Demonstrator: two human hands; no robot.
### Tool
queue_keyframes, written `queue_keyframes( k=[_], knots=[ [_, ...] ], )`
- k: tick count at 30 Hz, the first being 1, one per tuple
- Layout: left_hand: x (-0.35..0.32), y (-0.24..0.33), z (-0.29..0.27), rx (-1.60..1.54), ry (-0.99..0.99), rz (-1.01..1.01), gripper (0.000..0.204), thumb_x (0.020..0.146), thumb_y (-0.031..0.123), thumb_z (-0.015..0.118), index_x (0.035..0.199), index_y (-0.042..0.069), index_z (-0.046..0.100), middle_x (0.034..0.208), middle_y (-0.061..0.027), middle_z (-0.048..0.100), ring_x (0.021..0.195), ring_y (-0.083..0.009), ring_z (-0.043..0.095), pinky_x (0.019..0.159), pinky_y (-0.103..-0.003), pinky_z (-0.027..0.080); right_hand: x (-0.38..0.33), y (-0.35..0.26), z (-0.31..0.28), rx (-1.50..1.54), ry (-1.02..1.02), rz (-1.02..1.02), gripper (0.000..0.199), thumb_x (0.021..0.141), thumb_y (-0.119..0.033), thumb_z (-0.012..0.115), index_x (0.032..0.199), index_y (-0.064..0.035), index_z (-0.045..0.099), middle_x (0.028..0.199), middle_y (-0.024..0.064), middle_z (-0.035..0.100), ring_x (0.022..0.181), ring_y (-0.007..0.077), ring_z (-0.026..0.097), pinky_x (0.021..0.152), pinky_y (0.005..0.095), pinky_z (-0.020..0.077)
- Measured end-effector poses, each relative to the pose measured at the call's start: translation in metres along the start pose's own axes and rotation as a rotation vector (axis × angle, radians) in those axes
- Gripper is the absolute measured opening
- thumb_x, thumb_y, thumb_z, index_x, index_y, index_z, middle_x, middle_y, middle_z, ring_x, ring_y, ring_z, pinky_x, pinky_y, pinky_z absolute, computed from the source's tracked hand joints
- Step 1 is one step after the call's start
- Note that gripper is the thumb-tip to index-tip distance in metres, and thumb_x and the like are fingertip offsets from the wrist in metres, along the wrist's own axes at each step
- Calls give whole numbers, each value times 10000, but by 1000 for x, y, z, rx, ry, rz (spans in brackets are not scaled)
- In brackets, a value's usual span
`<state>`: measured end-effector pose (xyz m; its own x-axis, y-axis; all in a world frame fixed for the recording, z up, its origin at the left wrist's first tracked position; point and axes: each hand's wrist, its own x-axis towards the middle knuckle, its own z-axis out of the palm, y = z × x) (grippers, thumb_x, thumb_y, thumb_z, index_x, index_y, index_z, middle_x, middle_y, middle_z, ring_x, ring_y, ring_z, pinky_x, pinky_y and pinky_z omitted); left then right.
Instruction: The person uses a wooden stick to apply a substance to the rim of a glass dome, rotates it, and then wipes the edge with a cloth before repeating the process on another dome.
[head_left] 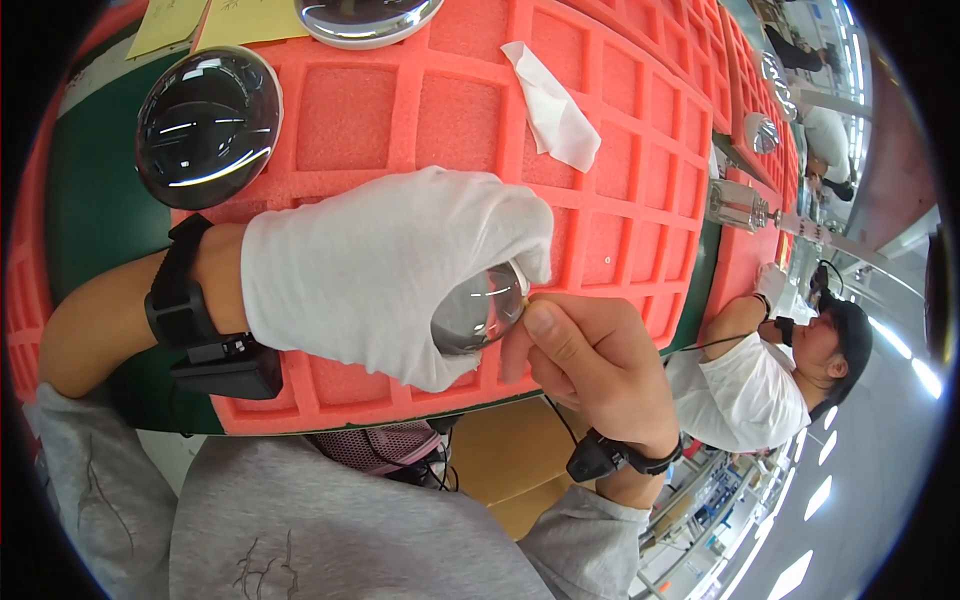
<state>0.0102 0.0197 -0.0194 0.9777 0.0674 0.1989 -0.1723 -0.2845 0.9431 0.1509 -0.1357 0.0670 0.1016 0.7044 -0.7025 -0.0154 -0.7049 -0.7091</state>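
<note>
My left hand (390,270), in a white cloth glove, curls its fingers and thumb around a clear domed glass lens (465,318). Part of the lens's edge is hidden by the glove. At the right rim of that lens, the thumb and forefinger of my bare right hand (600,365) are pinched together. What lies between those fingertips, if anything, is too small to make out. Both hands are above a red foam tray (400,85) divided into square pockets.
A large dark domed lens (210,125) rests at the left, with another lens (370,18) at the far edge. A crumpled white tissue (555,108) lies on the tray beside yellow paper (250,22). At the right stands a clear glass jar (738,205); beyond it sits a person (745,400).
</note>
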Motion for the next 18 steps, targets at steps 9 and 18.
queue_keyframes(
  k=[9, 18],
  knots=[
    [1, -1, 1, 81, 3, 27, 423, 614, 62, 764, 986, 64, 564, 930, -106, 582, 853, -350, 581, 720, -410, 489, 8, -25, -5, -227, -2, 70, 492, 1076, -300, 454, 770, 46, 623, 522, -63, 375, 441, 28, 257, 433, 246, 174],
    [-3, 1, -2, -84, -27, -55, 423, 611, 62, 772, 971, 63, 550, 944, -102, 591, 844, -342, 586, 711, -399, 490, 0, 12, -1, 2, -8, -73, 493, 1078, -296, 443, 751, 37, 600, 517, -67, 363, 442, 20, 253, 431, 245, 166]
  ],
)
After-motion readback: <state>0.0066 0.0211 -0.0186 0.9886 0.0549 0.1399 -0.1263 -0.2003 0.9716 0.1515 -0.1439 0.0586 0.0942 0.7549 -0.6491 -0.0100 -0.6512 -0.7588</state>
